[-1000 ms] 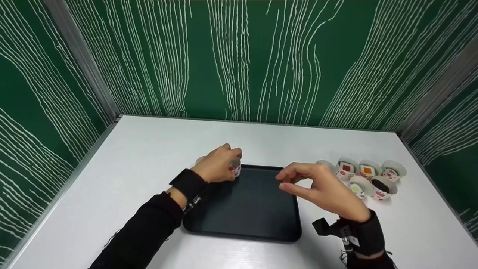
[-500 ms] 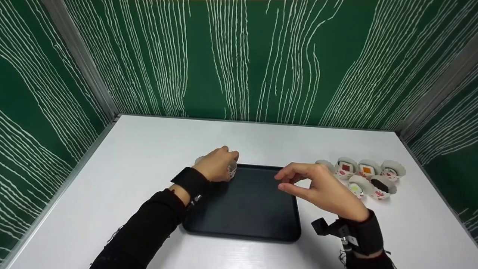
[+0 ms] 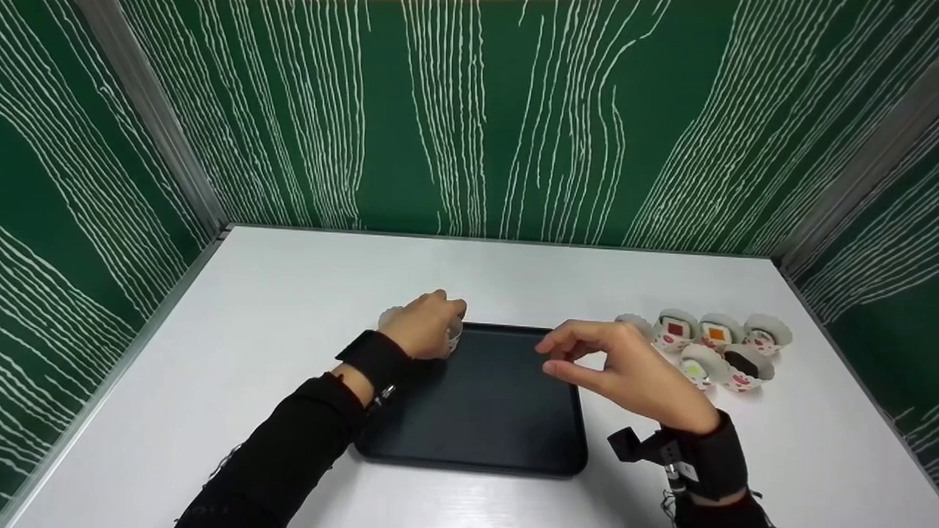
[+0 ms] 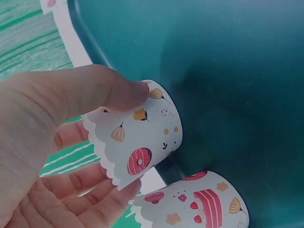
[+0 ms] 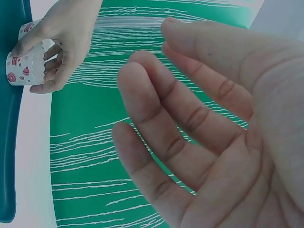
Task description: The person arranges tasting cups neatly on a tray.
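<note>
At the far left corner of the black tray, my left hand holds a paper baking cup by its wall. The cup is white with scalloped edges and printed doughnuts and flowers. Its base is right at the tray surface in the left wrist view. A second paper cup with a cake print stands close beside it, mostly hidden behind my hand in the head view. My right hand hangs near the tray's right edge, fingers loosely bent, holding nothing.
Several paper cups stand right of the tray on the white table. One holds a piece with a red square, another an orange square, another a dark piece. A green, white-streaked wall rises behind the table.
My left hand has shifted slightly left and down with the paper cup, so less of the cup shows in the head view. My right hand has stayed in about the same place.
</note>
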The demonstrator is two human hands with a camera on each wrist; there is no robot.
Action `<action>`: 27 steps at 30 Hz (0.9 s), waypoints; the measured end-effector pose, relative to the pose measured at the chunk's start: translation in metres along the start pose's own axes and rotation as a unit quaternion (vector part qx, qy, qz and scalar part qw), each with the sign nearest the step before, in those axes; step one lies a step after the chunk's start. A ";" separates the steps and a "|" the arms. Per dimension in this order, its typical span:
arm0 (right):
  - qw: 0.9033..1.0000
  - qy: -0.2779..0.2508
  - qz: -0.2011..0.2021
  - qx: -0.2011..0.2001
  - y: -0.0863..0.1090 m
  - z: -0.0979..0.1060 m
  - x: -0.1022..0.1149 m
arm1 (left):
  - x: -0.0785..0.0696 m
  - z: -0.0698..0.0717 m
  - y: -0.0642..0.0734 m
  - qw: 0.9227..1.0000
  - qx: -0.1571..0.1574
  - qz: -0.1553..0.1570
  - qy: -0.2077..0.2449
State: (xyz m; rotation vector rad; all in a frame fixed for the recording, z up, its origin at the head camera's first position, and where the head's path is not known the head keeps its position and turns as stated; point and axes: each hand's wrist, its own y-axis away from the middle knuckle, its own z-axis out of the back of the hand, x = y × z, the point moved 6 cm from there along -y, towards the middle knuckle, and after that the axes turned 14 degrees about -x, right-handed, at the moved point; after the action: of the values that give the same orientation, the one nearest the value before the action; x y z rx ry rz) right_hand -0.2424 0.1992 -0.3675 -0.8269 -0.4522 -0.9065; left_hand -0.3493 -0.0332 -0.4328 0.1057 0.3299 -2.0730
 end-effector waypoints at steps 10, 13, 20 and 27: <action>1.000 -0.002 -0.018 0.011 0.000 0.000 -0.001 | -0.002 0.000 0.000 1.000 -0.006 -0.003 -0.007; 1.000 -0.002 -0.022 0.013 0.000 0.000 -0.001 | -0.002 0.000 0.001 1.000 -0.001 -0.001 -0.009; 1.000 -0.006 -0.025 0.014 0.000 0.000 -0.003 | -0.002 -0.003 0.000 1.000 0.002 0.000 -0.012; 1.000 -0.004 -0.020 0.014 -0.001 -0.001 -0.003 | -0.002 -0.003 0.000 1.000 0.004 0.004 -0.021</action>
State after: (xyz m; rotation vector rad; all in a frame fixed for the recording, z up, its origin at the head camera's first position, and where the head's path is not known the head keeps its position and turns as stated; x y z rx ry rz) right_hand -0.2448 0.2002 -0.3698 -0.7995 -0.4888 -0.9320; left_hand -0.3486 -0.0311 -0.4350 0.0678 0.2950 -2.0656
